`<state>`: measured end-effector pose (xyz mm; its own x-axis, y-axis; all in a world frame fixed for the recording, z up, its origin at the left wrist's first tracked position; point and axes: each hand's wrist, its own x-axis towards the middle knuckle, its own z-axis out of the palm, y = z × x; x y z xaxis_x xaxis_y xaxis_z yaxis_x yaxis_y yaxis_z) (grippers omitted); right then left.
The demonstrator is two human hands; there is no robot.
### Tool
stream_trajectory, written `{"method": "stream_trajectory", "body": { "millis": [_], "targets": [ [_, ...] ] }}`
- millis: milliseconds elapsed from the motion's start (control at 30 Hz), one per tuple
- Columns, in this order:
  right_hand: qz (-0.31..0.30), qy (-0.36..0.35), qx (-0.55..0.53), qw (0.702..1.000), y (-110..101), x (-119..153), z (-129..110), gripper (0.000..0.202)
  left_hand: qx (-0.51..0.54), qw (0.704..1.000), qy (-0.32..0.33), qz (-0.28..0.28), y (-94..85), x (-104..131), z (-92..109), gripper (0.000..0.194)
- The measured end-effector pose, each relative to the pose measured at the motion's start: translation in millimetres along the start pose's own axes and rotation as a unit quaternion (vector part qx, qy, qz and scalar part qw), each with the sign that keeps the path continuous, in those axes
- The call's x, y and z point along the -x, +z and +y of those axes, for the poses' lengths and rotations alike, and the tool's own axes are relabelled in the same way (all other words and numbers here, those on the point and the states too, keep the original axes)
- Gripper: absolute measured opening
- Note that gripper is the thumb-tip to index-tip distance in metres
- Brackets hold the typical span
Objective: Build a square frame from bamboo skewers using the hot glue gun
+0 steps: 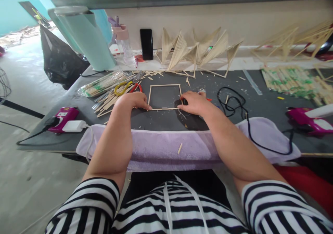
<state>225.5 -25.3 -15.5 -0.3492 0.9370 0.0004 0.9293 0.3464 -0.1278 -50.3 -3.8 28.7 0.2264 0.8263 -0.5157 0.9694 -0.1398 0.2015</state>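
On the dark tabletop lies a square frame of thin wooden sticks (165, 85), with a small greyish piece at the middle of its near side. My left hand (137, 100) has its fingertips closed on the near left corner. At the near right corner, my right hand (193, 102) pinches the frame between thumb and fingers. A dark flat object (194, 121) lies partly hidden under my right hand. To the left are scissors with yellow and red handles (124, 87) and loose sticks (110, 102).
Folded stick structures (179, 50) stand at the back beside a phone (146, 43), a bottle (123, 41) and a pale green cylinder (85, 39). Bagged sticks (290, 83) lie right. A black cord (231, 100), purple power strips (63, 119) and a lilac towel (166, 145) are nearby.
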Motion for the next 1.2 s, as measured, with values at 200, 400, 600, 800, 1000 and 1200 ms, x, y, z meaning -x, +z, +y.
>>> {"method": "stream_trajectory", "body": {
  "millis": [200, 400, 600, 800, 1000, 1200],
  "targets": [
    [0.000, -0.008, -0.005, 1.000, -0.9, 0.3, 0.0, 0.034, -0.010, 1.000, 0.016, -0.005, 1.1, -3.8, -5.4, 0.037],
    [0.002, -0.008, -0.005, 1.000, 0.4, 0.0, 0.6, 0.034, -0.015, 1.000, 0.012, -0.009, 1.3, -3.6, -4.7, 0.039],
    [-0.003, -0.005, 0.003, 1.000, 1.7, -1.2, 1.5, 0.035, -0.018, 1.000, 0.007, -0.007, 2.1, -6.0, -4.9, 0.038],
    [-0.004, -0.005, -0.003, 1.000, 0.2, -0.5, 0.8, 0.035, -0.005, 1.000, 0.006, -0.010, 1.0, -2.1, -1.6, 0.036],
    [-0.003, -0.005, 0.001, 1.000, 1.8, -1.4, 1.8, 0.034, -0.001, 1.000, 0.009, -0.001, 0.7, -0.4, -0.6, 0.036],
    [0.000, -0.007, -0.002, 1.000, 2.7, -1.5, 2.0, 0.035, -0.007, 1.000, 0.002, -0.005, 0.6, 0.2, -0.2, 0.037]
  ]
}}
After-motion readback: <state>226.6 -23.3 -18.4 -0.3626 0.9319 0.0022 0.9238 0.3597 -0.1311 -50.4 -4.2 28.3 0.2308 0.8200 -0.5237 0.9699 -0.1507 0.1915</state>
